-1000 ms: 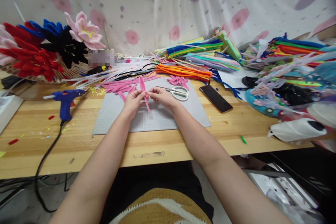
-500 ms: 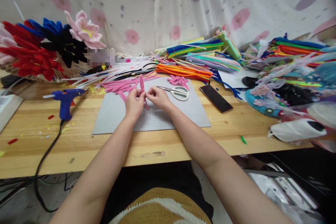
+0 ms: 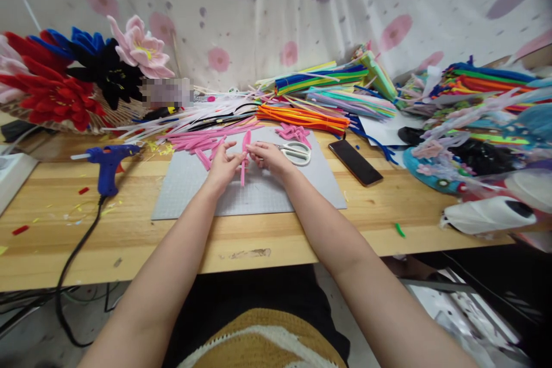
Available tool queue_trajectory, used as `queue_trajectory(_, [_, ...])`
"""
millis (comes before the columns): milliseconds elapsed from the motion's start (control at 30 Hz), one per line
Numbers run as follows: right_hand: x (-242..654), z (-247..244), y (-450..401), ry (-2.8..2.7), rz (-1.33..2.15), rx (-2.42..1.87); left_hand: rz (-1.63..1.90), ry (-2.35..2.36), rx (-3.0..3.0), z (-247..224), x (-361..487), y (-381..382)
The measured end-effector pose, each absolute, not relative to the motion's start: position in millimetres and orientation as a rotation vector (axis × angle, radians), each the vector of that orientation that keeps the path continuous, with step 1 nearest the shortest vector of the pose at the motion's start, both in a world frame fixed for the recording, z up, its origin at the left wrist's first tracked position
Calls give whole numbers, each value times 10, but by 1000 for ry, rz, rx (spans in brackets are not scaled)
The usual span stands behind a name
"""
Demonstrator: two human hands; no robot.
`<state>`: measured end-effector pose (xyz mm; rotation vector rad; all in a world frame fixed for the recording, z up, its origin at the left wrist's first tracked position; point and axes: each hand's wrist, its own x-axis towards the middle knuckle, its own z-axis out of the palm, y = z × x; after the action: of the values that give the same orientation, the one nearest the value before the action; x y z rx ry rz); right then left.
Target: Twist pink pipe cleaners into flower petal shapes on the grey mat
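Note:
Over the grey cutting mat (image 3: 190, 190), a pink pipe cleaner (image 3: 242, 175) stands nearly upright between my hands, its upper part bent into a narrow loop. My left hand (image 3: 223, 165) pinches it from the left with thumb and fingertips, the other fingers slightly spread. From the right, my right hand (image 3: 268, 156) pinches the same piece with its fingertips. White-handled scissors (image 3: 297, 155) lie just beyond my right hand, their blades partly hidden behind it. Pink pipe cleaners (image 3: 196, 139) lie in a heap behind my left hand, and bent pink pieces (image 3: 294, 132) lie behind the scissors.
To the left lies a blue glue gun (image 3: 107, 169) with its cord running off the table edge. A phone (image 3: 356, 162) rests right of the mat. Bundles of coloured pipe cleaners (image 3: 304, 119) line the back. Fuzzy flowers (image 3: 64, 86) stand at the back left.
Both hands have shifted slightly right with the pink pipe cleaner, which has turned more upright. The fingers of my left hand have loosened and spread a little.

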<state>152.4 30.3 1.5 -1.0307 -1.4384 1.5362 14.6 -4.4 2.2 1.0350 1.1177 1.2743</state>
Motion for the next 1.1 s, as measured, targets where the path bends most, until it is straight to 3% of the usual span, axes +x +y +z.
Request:
queue_trajectory(100, [1513, -26, 298, -1376, 1687, -936, 1251, 1115, 1054, 11, 149, -48])
queue_trajectory(367, [1424, -71, 346, -1228, 1400, -1088, 1252, 1491, 1654, -56, 163, -83])
queue_trajectory(600, [1408, -86, 352, -1278, 1376, -1106, 1186, 1616, 1733, -35, 124, -114])
queue_trajectory(833, [1457, -47, 314, -1263, 1592, -910, 1239, 1258, 1196, -22, 122, -59])
queue_trajectory(1100, [1423, 61, 189, -1071, 1944, -664, 1036, 1019, 799, 111, 97, -92])
